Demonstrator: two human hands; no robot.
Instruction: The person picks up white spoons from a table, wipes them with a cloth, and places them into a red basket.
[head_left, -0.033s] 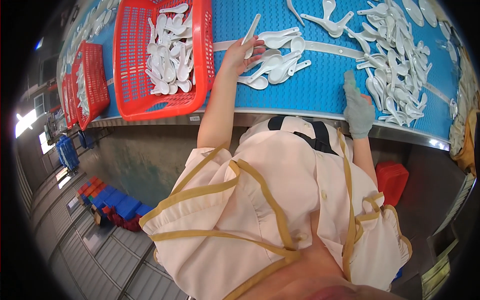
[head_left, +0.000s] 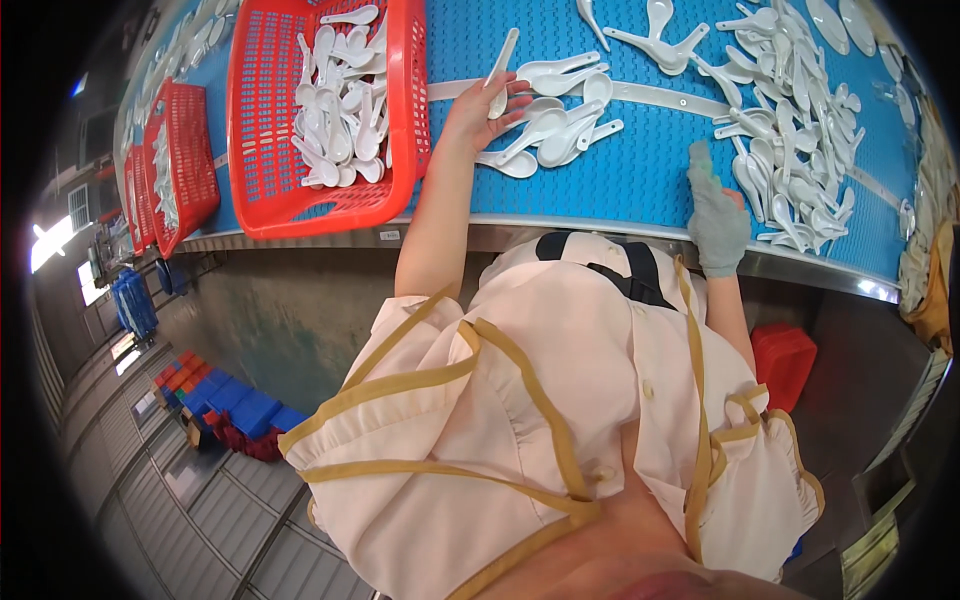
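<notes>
The bare left hand (head_left: 476, 112) has a white spoon (head_left: 507, 58) pinched between thumb and fingers, handle pointing away from the body, right above the blue belt (head_left: 655, 150)! Just to its left sits the red basket (head_left: 310, 226), a jumble of spoons (head_left: 335, 130) inside. Just right of that hand, a small cluster (head_left: 548, 128) lies on the belt. And over to the right, the gloved right hand (head_left: 719, 225) is by the big heap (head_left: 790, 140), its grip impossible to tell from here!
</notes>
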